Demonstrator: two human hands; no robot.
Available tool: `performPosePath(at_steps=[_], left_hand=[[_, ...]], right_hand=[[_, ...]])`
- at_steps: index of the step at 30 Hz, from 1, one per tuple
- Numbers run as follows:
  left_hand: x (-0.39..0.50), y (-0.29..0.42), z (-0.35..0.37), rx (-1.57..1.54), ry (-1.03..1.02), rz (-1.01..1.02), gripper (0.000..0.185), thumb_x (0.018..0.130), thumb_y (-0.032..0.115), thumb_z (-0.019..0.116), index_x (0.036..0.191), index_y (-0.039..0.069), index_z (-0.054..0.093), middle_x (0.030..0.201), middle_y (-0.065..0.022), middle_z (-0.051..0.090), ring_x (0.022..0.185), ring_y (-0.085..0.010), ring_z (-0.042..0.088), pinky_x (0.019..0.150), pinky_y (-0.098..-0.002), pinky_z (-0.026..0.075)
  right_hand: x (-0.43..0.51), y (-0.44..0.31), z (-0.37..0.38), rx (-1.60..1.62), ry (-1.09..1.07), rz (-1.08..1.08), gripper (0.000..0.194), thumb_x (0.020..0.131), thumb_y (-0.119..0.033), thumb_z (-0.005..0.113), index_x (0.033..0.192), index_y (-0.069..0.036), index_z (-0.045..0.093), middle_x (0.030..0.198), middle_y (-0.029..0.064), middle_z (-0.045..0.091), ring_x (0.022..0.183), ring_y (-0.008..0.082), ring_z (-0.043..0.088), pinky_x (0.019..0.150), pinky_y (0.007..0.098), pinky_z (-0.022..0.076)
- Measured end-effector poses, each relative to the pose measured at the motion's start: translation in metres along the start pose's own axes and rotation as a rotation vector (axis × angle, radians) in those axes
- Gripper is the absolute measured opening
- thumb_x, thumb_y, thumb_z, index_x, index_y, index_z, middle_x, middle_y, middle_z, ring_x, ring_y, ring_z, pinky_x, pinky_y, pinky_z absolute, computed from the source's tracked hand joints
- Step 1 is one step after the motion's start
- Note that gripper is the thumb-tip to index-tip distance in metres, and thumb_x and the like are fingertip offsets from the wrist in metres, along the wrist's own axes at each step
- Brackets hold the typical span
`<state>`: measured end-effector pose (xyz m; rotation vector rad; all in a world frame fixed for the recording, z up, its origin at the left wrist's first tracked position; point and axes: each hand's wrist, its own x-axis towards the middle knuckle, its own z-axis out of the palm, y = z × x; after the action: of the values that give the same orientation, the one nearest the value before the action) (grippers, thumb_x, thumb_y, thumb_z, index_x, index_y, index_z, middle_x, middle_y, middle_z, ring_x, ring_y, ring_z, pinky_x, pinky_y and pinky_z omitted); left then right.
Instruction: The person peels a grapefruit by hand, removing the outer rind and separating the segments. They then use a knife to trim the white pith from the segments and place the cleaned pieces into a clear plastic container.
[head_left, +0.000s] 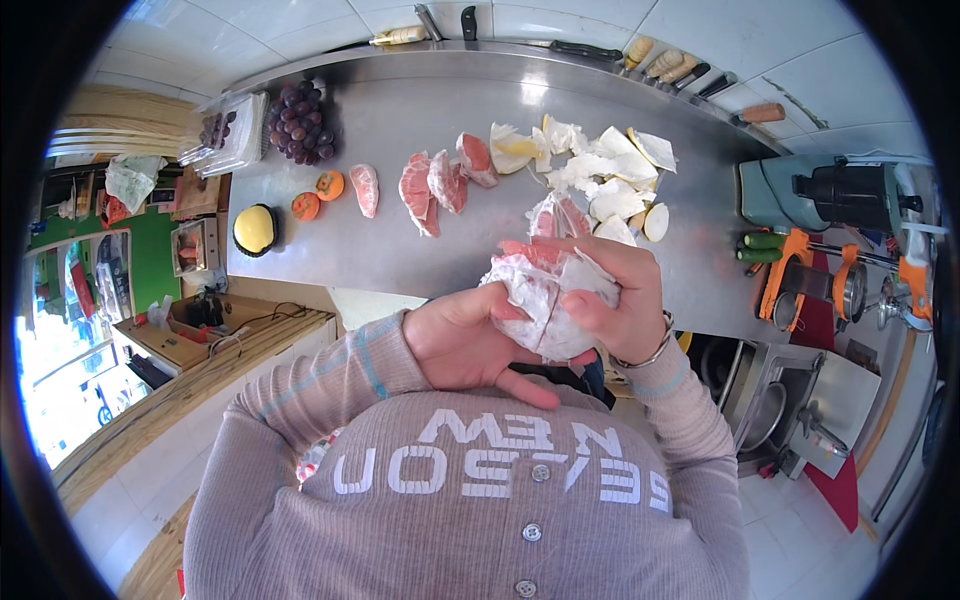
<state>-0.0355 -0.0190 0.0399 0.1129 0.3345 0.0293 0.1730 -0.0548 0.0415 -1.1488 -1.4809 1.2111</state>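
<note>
Both hands hold a peeled pomelo with pink flesh and white pith above the counter's front edge. My left hand supports it from the left and below, thumb on the pith. My right hand grips its right and upper side, thumb pressed near a split in the membrane. Just beyond, a piece of pink pomelo touches the pile of white and yellow peel. Further left on the steel counter lie several pomelo segments in a group and a single segment apart from them.
At the counter's left are purple grapes, clear plastic boxes, two persimmons and a yellow round item in a dark holder. Knives line the back wall. A grey-green machine, cucumbers and an orange-framed press stand right.
</note>
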Motion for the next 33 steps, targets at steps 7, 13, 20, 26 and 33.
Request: performPosePath(at_steps=[7, 13, 20, 26, 33], left_hand=[[0.001, 0.002, 0.004, 0.002, 0.087, 0.001, 0.058, 0.094, 0.025, 0.052, 0.146, 0.006, 0.035, 0.142, -0.0167, 0.045, 0.133, -0.0359, 0.045, 0.09, -0.0471, 0.058], [0.004, 0.011, 0.003, 0.139, 0.216, -0.024, 0.051, 0.09, 0.012, 0.047, 0.14, 0.004, 0.041, 0.133, -0.0162, 0.054, 0.124, -0.0339, 0.055, 0.087, -0.0425, 0.06], [0.016, 0.016, -0.005, 0.215, 0.222, -0.008, 0.046, 0.091, 0.01, 0.052, 0.136, 0.007, 0.045, 0.126, -0.013, 0.06, 0.11, -0.0282, 0.064, 0.08, -0.0365, 0.062], [0.03, 0.012, -0.001, 0.369, 0.382, 0.077, 0.042, 0.089, 0.011, 0.061, 0.13, 0.009, 0.051, 0.118, -0.0092, 0.064, 0.096, -0.0202, 0.069, 0.069, -0.0293, 0.061], [0.042, 0.019, -0.013, 0.557, 0.427, 0.164, 0.044, 0.085, 0.013, 0.068, 0.127, 0.009, 0.053, 0.112, -0.0064, 0.066, 0.092, -0.0167, 0.068, 0.067, -0.0272, 0.058]], right_hand=[[0.005, -0.01, 0.001, 0.019, 0.005, 0.063, 0.038, 0.079, -0.017, 0.069, 0.114, -0.004, 0.07, 0.092, 0.011, 0.072, 0.08, 0.0165, 0.067, 0.078, 0.0287, 0.0502], [0.003, 0.001, 0.007, -0.109, 0.081, 0.01, 0.036, 0.081, -0.019, 0.069, 0.113, -0.003, 0.07, 0.09, 0.0123, 0.072, 0.078, 0.0177, 0.068, 0.072, 0.0289, 0.0522], [0.0, -0.001, 0.012, -0.117, 0.198, 0.094, 0.035, 0.083, -0.024, 0.07, 0.11, -0.002, 0.07, 0.092, 0.0139, 0.072, 0.08, 0.0196, 0.069, 0.076, 0.0294, 0.0528], [0.0, 0.005, 0.013, -0.205, 0.28, 0.152, 0.033, 0.084, -0.025, 0.07, 0.106, 0.0, 0.071, 0.089, 0.0141, 0.072, 0.08, 0.0195, 0.07, 0.075, 0.0297, 0.0528], [0.008, 0.015, 0.003, -0.079, 0.29, 0.283, 0.033, 0.089, -0.028, 0.069, 0.098, 0.004, 0.07, 0.08, 0.0076, 0.07, 0.071, 0.0114, 0.063, 0.067, 0.0266, 0.0497]])
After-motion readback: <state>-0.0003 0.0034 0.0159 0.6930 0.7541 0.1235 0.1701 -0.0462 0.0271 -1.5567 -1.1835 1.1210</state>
